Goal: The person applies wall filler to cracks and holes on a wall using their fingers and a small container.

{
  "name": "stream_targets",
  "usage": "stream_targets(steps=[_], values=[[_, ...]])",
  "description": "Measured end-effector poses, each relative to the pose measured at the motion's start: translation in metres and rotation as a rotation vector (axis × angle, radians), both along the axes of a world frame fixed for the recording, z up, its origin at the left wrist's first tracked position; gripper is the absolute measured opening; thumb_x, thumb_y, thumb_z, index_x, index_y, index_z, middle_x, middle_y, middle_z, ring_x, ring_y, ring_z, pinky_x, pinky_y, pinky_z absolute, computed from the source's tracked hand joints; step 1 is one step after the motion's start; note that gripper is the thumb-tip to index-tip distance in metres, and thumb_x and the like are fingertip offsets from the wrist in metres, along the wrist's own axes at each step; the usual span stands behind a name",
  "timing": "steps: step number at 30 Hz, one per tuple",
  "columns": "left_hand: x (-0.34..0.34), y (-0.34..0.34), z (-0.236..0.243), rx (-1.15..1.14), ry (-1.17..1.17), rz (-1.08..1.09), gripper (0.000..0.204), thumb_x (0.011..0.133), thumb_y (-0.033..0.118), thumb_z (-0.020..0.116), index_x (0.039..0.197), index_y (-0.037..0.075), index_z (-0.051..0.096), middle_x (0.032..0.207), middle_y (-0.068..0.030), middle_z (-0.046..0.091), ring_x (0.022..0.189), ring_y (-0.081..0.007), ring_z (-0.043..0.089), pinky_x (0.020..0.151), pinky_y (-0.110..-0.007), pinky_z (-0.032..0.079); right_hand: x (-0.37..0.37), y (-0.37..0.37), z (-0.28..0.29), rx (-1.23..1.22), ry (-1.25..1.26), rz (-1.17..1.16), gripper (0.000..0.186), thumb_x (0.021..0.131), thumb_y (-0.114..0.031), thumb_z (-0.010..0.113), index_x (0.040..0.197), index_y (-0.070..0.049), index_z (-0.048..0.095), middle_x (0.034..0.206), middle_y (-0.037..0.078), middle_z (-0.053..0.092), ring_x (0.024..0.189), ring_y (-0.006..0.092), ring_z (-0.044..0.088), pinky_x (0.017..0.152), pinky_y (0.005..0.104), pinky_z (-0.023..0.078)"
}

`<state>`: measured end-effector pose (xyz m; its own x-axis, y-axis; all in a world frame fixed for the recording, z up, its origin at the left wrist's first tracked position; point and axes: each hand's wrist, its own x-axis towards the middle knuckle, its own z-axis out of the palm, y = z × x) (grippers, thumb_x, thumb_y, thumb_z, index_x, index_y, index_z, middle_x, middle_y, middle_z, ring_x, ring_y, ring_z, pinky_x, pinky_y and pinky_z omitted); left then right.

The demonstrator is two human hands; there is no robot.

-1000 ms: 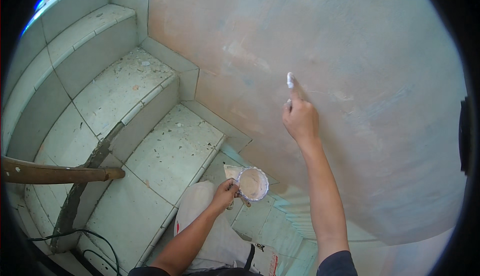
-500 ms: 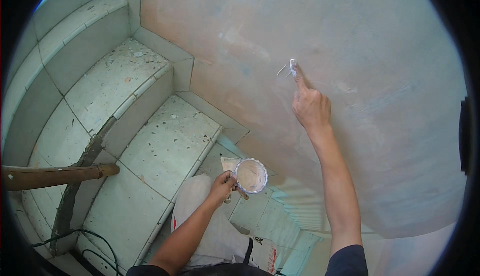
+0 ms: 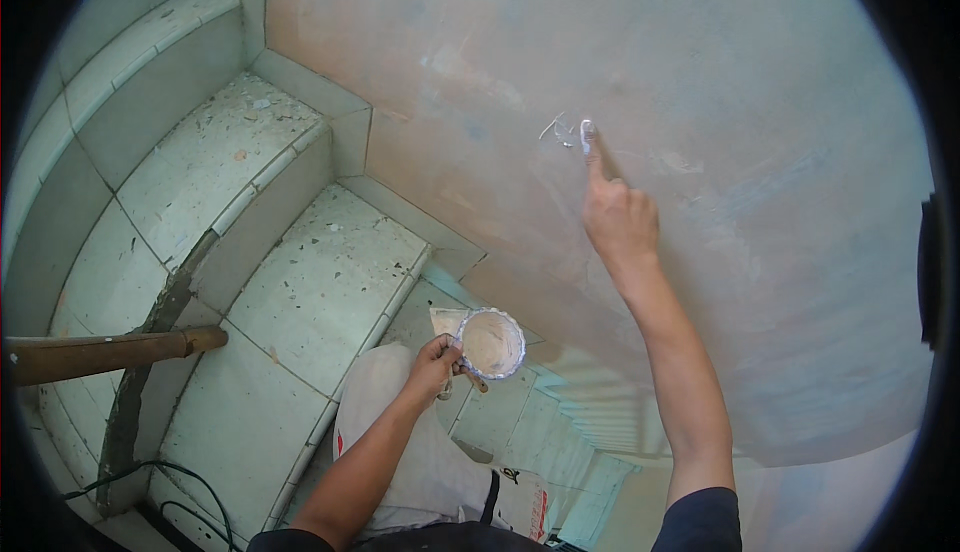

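Note:
My right hand is raised against the plastered wall, index finger stretched out and its tip coated in white filler, touching the wall beside a small white smear. The other fingers are curled in. My left hand grips a small round cup of white filler by its rim, held low above the stairs. A small flat tool also sticks out of that hand next to the cup.
Pale speckled stair steps run down on the left and below. A wooden handrail end juts in from the left. A white sack lies on a step under my arm. Black cable loops at lower left.
My right hand has slid up and left along the wall, and a white smear now shows beside the fingertip. The cup in my left hand stays about where it was.

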<state>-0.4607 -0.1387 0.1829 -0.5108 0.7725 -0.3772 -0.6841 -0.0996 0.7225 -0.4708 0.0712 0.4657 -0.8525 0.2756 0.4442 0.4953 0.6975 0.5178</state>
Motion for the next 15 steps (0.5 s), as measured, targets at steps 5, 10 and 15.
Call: stream_targets(steps=[5, 10, 15], values=[[0.000, -0.003, 0.011, -0.001, -0.009, 0.003, 0.014, 0.095, 0.013, 0.051, 0.083, 0.006, 0.055, 0.069, 0.0018, 0.050, 0.063, -0.0081, 0.051, 0.067, -0.025, 0.049, 0.004, 0.001, -0.027, 0.037, -0.172, 0.048, 0.069, 0.078, -0.006, 0.052, 0.144, -0.015, 0.032, 0.061, 0.012, 0.062, 0.050, 0.0288, 0.063, 0.049, 0.0424, 0.053], [-0.001, -0.003, 0.008, -0.009, 0.009, -0.006, 0.014, 0.095, 0.013, 0.051, 0.084, 0.005, 0.055, 0.071, 0.0012, 0.050, 0.064, -0.0088, 0.052, 0.067, -0.025, 0.050, 0.000, -0.013, 0.011, -0.084, -0.015, -0.063, 0.066, 0.078, -0.006, 0.052, 0.142, -0.018, 0.037, 0.064, 0.012, 0.063, 0.051, 0.0271, 0.064, 0.047, 0.0398, 0.053], [-0.002, 0.000, 0.007, 0.002, -0.028, 0.002, 0.013, 0.094, 0.012, 0.051, 0.085, 0.005, 0.055, 0.072, 0.0011, 0.051, 0.064, -0.0086, 0.052, 0.065, -0.026, 0.050, -0.005, 0.006, -0.023, -0.027, -0.142, 0.154, 0.066, 0.079, -0.006, 0.051, 0.142, -0.018, 0.038, 0.060, 0.012, 0.061, 0.052, 0.0278, 0.064, 0.047, 0.0424, 0.052]])
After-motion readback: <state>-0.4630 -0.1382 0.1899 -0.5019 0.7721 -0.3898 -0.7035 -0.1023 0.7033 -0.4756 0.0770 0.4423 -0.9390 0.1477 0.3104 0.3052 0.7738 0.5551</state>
